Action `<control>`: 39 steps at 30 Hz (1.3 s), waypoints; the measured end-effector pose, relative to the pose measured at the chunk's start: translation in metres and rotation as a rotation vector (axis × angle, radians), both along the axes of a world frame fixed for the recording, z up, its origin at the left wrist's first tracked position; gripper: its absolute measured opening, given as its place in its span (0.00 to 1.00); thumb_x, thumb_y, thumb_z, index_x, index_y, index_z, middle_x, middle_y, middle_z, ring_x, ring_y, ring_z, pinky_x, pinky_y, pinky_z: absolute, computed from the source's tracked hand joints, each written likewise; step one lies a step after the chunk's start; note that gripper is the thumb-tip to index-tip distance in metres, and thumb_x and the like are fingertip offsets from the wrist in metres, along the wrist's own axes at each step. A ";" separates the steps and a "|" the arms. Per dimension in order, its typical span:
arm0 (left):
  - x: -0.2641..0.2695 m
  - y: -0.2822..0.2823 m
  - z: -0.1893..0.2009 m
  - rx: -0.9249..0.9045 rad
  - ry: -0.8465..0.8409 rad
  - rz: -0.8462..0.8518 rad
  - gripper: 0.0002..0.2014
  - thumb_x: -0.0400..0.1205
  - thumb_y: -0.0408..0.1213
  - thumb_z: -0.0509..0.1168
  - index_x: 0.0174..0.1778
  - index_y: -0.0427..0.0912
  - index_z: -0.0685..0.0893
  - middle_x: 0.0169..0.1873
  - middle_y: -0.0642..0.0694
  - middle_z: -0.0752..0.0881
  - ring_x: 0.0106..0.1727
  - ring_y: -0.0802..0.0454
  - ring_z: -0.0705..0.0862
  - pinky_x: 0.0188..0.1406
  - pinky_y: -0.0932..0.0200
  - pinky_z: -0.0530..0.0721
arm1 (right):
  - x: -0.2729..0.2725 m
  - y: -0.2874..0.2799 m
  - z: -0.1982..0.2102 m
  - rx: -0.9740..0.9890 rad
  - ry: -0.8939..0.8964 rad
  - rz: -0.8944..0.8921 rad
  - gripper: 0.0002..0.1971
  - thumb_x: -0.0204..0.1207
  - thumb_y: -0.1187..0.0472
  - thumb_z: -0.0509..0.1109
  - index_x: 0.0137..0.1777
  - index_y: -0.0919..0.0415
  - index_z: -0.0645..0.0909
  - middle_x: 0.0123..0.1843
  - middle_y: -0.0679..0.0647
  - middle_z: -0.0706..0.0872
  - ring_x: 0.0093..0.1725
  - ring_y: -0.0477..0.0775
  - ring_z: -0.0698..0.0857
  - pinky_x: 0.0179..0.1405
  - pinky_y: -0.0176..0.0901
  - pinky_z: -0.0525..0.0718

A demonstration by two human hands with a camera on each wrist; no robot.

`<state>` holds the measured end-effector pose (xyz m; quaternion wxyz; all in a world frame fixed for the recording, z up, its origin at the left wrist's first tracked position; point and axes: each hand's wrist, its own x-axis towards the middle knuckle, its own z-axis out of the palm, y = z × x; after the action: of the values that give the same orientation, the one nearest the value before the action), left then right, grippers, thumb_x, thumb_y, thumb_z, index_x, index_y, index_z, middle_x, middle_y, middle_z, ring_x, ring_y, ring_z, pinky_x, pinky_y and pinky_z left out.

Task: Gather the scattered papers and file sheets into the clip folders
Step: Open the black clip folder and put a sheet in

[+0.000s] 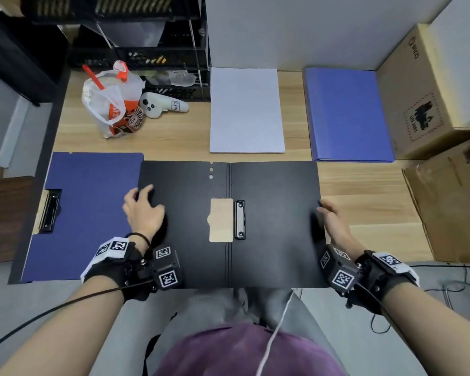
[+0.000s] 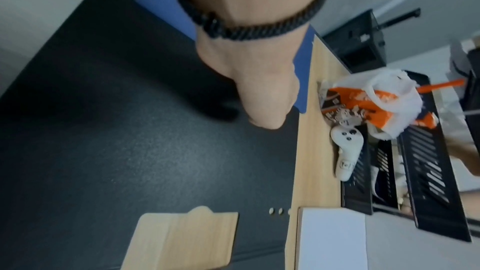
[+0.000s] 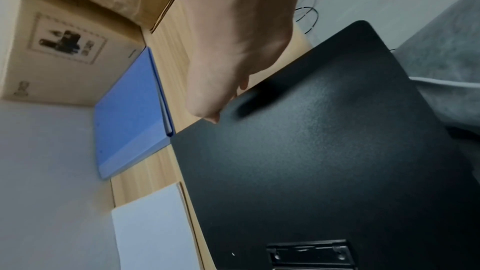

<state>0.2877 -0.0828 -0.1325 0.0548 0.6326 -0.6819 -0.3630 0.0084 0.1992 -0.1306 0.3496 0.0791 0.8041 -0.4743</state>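
Fingers of both hands rest loosely on open black folder (image 1: 269,226); paper stack (image 1: 246,109) beyond.

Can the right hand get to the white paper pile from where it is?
Probably yes. The right hand sits at the open black folder's right edge, and only that flat folder lies between it and the white paper pile.
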 end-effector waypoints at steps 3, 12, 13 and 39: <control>-0.018 0.002 -0.003 0.173 -0.009 -0.184 0.26 0.80 0.30 0.62 0.76 0.48 0.75 0.82 0.43 0.57 0.83 0.40 0.55 0.81 0.49 0.55 | 0.000 -0.008 0.001 0.027 -0.010 0.086 0.16 0.81 0.77 0.58 0.64 0.67 0.79 0.51 0.53 0.83 0.44 0.51 0.80 0.29 0.19 0.75; -0.061 -0.016 0.005 0.309 -0.112 -0.115 0.21 0.82 0.40 0.59 0.72 0.51 0.79 0.80 0.43 0.62 0.79 0.37 0.62 0.79 0.50 0.60 | -0.032 -0.023 -0.011 0.095 -0.048 0.200 0.16 0.79 0.71 0.63 0.66 0.67 0.80 0.59 0.58 0.85 0.54 0.55 0.81 0.41 0.31 0.79; -0.068 -0.019 0.007 0.315 -0.093 -0.099 0.20 0.81 0.40 0.60 0.70 0.50 0.80 0.78 0.42 0.66 0.77 0.36 0.66 0.79 0.49 0.63 | -0.038 -0.027 -0.011 0.086 -0.017 0.181 0.13 0.79 0.72 0.62 0.60 0.65 0.82 0.53 0.56 0.86 0.50 0.54 0.82 0.40 0.30 0.78; -0.307 -0.008 -0.020 0.295 0.020 -0.289 0.15 0.83 0.48 0.61 0.63 0.47 0.77 0.50 0.54 0.80 0.54 0.51 0.78 0.50 0.59 0.72 | -0.133 -0.163 -0.016 -0.276 -0.173 0.416 0.19 0.79 0.67 0.58 0.68 0.58 0.79 0.63 0.49 0.86 0.60 0.46 0.85 0.62 0.40 0.82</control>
<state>-0.0195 -0.0909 -0.1524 -0.0843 0.5260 -0.7044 -0.4691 -0.1242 0.0359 -0.1468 0.5147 -0.0962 0.6977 -0.4889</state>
